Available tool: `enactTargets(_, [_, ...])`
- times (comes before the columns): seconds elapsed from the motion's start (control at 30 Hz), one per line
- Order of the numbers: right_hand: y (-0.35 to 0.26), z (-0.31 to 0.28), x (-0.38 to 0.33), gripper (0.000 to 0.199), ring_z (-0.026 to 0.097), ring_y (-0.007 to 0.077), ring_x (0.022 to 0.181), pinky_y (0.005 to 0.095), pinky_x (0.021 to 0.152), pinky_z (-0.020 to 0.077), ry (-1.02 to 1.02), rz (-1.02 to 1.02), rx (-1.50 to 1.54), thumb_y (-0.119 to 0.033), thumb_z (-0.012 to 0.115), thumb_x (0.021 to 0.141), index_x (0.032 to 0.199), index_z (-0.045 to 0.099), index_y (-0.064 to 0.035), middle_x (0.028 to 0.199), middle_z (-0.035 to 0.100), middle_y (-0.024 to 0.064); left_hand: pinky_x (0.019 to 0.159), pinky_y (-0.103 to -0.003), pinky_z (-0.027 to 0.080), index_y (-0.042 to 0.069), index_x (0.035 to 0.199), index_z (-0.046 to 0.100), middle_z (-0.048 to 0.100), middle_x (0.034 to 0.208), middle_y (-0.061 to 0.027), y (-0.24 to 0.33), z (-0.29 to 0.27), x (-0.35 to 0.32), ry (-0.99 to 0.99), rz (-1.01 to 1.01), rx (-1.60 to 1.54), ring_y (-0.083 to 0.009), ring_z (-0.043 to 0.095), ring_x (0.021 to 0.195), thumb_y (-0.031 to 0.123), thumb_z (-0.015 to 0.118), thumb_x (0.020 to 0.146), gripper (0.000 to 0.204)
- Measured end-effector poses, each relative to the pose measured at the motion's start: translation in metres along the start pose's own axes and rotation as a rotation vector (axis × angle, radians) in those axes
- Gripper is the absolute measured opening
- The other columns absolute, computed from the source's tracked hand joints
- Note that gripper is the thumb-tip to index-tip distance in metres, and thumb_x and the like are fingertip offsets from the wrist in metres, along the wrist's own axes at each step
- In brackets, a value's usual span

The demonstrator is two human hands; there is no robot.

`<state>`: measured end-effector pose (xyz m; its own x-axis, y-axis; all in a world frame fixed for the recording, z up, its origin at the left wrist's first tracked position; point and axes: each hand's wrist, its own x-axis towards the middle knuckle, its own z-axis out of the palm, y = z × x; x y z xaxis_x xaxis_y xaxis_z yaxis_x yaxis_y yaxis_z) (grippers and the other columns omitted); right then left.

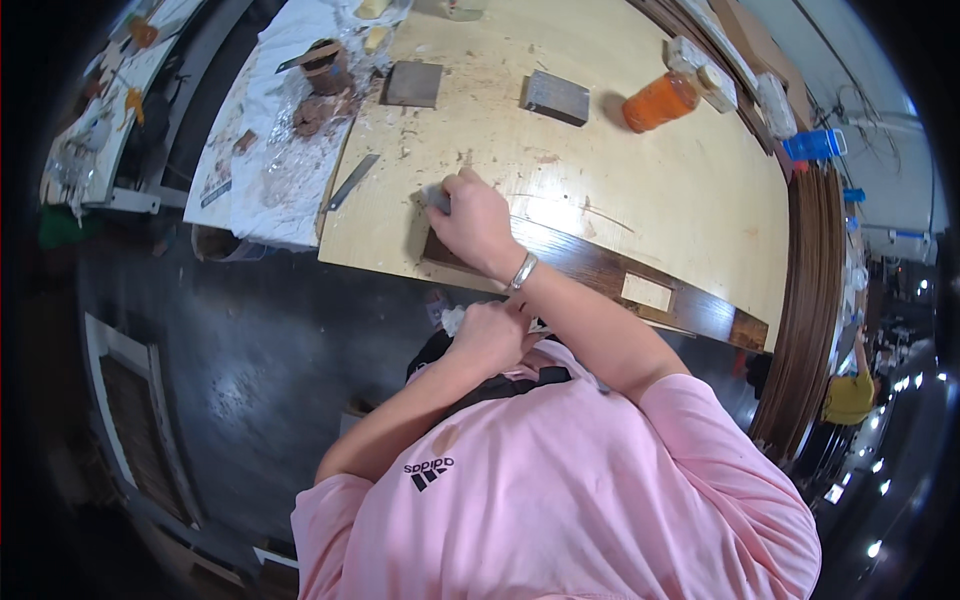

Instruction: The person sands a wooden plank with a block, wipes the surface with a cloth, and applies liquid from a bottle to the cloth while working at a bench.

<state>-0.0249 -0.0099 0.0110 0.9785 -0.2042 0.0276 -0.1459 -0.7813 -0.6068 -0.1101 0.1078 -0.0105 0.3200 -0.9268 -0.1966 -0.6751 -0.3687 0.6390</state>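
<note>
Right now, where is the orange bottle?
In the head view, the orange bottle is at the upper right, on the pale tabletop, just right of a grey block.

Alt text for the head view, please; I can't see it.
The right hand grips a small grey object near the left end of a dark brown board on a pale worktable; the left hand is close to the body. Farther back are two grey blocks and an orange bottle.
</note>
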Motion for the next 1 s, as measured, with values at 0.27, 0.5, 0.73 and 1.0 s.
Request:
enactTargets(0.27, [0.05, -0.069, -0.07, 0.031, 0.065, 0.0365, 0.074, 0.043, 0.07, 0.0526, 0.186, 0.662, -0.074, -0.026, 0.073, 0.081, 0.08, 0.063, 0.0038, 0.083, 0.064, 0.0225, 0.068, -0.045, 0.058, 0.01, 0.138, 0.052, 0.049, 0.148, -0.0078, 0.004, -0.013, 0.0, 0.128, 0.015, -0.049, -0.0356, 0.071, 0.082, 0.045, 0.067, 0.087, 0.064])
enactTargets(0.5, [0.116, -0.049, -0.13, 0.021, 0.064, 0.0421, 0.084, 0.0487, 0.078, 0.0527, 0.387, 0.395, -0.065, -0.02, 0.068, 0.082, 0.085, 0.062, -0.0006, 0.094, 0.064, 0.0219, 0.076, -0.041, 0.057, 0.007, 0.119, 0.067, 0.066, 0.124, -0.0118, 0.013, -0.05, 0.003, 0.12, -0.013, -0.075, -0.033, 0.071, 0.09, 0.032, 0.074, 0.083, 0.044])
enactTargets(0.73, [0.184, -0.158, -0.207, 0.026, 0.066, 0.0365, 0.079, 0.046, 0.07, 0.0534, 0.596, 0.935, -0.401, -0.028, 0.073, 0.079, 0.075, 0.062, -0.0046, 0.085, 0.064, 0.0168, 0.084, -0.04, 0.052, 0.006, 0.115, 0.068, 0.068, 0.114, -0.0109, 0.047, -0.062, 0.079, 0.402, 0.161, -0.027, -0.0303, 0.065, 0.099, 0.02, 0.075, 0.079, 0.039])
enactTargets(1.0, [0.25, -0.183, -0.269, 0.021, 0.065, 0.0355, 0.09, 0.0449, 0.079, 0.0539, 0.643, 0.859, -0.371, -0.026, 0.068, 0.082, 0.088, 0.066, -0.0065, 0.095, 0.066, 0.0154, 0.083, -0.042, 0.046, 0.012, 0.116, 0.067, 0.06, 0.106, -0.0069, 0.065, 0.014, 0.143, 0.386, 0.236, 0.314, -0.029, 0.056, 0.1, 0.023, 0.071, 0.08, 0.038])
